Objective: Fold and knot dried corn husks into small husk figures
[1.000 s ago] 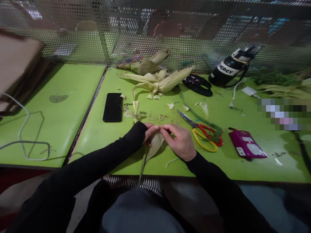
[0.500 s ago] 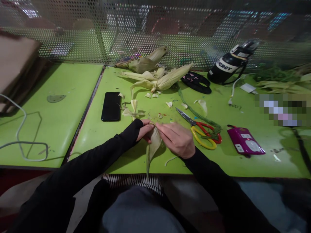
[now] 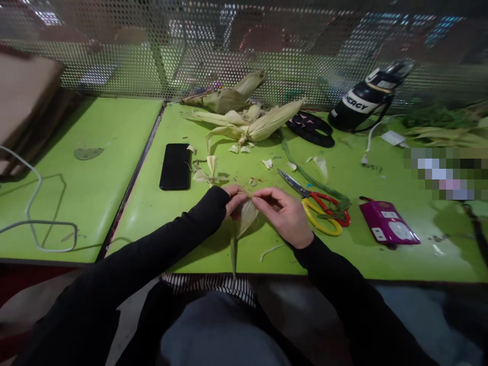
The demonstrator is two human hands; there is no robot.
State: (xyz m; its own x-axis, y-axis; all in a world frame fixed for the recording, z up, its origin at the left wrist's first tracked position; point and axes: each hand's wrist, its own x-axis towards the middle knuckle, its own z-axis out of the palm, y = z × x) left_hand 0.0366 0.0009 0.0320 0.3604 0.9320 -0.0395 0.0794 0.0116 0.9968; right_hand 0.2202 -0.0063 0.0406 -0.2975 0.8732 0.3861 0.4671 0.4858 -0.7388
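Near the table's front edge, both hands meet at the top of a pale corn husk whose narrow green end hangs down toward me. My left hand pinches the husk's upper end from the left. From the right, the thumb and forefinger of my right hand pinch the same end, fingertips close to the left ones. Just beyond my hands lies a small flower-like piece of cut husk. Scissors with one red and one yellow handle lie right of my right hand, over a green stalk.
A black phone lies left of the husk scraps. Behind are heaped corn husks, a black palette-like tray and a black bottle leaning on the perforated metal screen. A purple power socket sits at right, brown paper bags at far left.
My right hand has turned and its fingers have opened out somewhat from a tighter curl, still pinching the husk. Both hands and the husk have shifted slightly right.
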